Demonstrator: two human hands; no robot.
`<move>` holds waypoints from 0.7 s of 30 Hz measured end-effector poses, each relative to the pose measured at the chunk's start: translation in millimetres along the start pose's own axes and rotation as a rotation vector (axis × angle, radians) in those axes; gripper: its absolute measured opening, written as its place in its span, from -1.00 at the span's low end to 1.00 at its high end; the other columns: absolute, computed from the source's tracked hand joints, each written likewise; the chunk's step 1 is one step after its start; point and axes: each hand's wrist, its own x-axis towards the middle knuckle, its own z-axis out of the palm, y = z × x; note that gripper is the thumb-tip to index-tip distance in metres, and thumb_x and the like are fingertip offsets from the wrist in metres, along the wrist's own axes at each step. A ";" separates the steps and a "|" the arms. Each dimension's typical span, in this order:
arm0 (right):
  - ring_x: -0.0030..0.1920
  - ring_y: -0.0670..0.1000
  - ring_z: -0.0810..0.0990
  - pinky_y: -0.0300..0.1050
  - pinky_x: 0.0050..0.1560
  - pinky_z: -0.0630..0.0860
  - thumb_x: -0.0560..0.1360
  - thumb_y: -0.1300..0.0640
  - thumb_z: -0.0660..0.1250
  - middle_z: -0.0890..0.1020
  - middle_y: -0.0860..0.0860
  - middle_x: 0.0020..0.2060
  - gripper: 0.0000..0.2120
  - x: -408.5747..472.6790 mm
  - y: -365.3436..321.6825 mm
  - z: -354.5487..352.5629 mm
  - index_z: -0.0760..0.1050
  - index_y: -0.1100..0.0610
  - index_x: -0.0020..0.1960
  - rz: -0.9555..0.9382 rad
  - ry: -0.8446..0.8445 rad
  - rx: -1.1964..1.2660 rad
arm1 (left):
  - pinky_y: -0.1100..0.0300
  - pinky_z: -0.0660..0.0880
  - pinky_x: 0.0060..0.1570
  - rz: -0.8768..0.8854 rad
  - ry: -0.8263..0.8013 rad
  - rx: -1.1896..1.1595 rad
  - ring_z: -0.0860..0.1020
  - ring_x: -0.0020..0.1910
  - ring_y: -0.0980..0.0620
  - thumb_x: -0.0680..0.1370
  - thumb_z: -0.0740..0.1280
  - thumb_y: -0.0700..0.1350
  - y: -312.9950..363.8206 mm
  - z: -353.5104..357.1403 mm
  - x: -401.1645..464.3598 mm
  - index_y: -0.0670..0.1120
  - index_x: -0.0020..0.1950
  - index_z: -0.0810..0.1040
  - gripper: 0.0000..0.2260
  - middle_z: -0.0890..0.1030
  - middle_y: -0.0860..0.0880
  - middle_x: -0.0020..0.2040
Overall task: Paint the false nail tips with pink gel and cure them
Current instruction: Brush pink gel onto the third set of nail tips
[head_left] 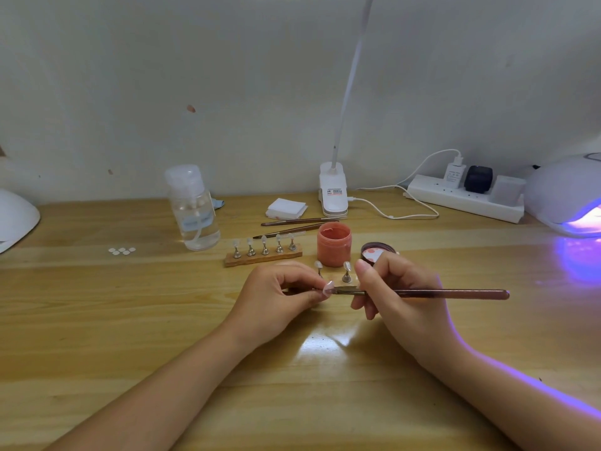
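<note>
My left hand (279, 294) pinches a small metal stand with a false nail tip (327, 287) on its end, held sideways. My right hand (396, 289) grips a brown brush (455, 293) whose bristles touch that tip. Behind my hands stands an open jar of pink gel (334, 244), its lid (377, 251) lying beside it. Two more stands with clear tips (346, 271) sit on a wooden base partly hidden by my fingers. A second wooden base (263, 258) carries several stands with clear tips. A curing lamp (566, 196) glows violet at the far right.
A clear pump bottle (195, 209) stands at the back left, with small white pads (122, 251) on the table to its left. Two spare brushes (297, 222), a stack of wipes (286, 208), a clip lamp (333, 190) and a power strip (465, 196) line the back. Another white lamp (16, 216) sits far left.
</note>
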 end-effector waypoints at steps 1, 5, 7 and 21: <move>-0.55 -0.07 0.48 -0.31 -0.43 0.42 0.50 0.11 0.30 0.56 -0.05 -0.54 -0.66 -0.1 -0.7 0.3 0.40 0.14 -0.43 0.003 -0.005 0.004 | 0.23 0.48 -0.16 0.003 0.001 0.003 0.58 -0.19 0.04 0.35 0.47 -0.25 -0.5 0.1 0.0 -0.03 -0.22 0.67 -0.87 0.65 0.00 -0.23; -0.56 -0.10 0.46 -0.31 -0.44 0.41 0.45 0.08 0.28 0.56 0.04 -0.53 -0.69 0.4 -1.1 0.7 0.40 0.17 -0.43 0.038 0.039 0.010 | 0.22 0.48 -0.17 0.008 0.008 -0.026 0.58 -0.20 0.04 0.31 0.44 -0.08 -1.6 0.6 -0.2 -0.04 -0.23 0.68 -0.92 0.65 0.00 -0.23; -0.57 -0.10 0.44 -0.30 -0.43 0.40 0.49 0.16 0.29 0.55 0.09 -0.54 -0.66 1.8 1.4 -0.5 0.39 0.24 -0.43 0.070 0.103 0.014 | 0.27 0.49 -0.18 0.000 0.010 -0.032 0.59 -0.20 0.07 0.31 0.44 -0.05 -2.2 1.0 0.3 -0.03 -0.24 0.68 -0.91 0.66 0.02 -0.23; -0.56 -0.13 0.44 -0.34 -0.44 0.39 0.45 0.08 0.27 0.56 0.02 -0.53 -0.69 -0.1 -1.8 1.0 0.39 0.17 -0.44 0.022 0.036 0.000 | 0.40 0.44 -0.21 -0.009 0.011 -0.056 0.57 -0.24 0.20 0.32 0.45 -0.12 -2.7 1.2 0.6 -0.03 -0.24 0.68 -0.95 0.66 0.07 -0.25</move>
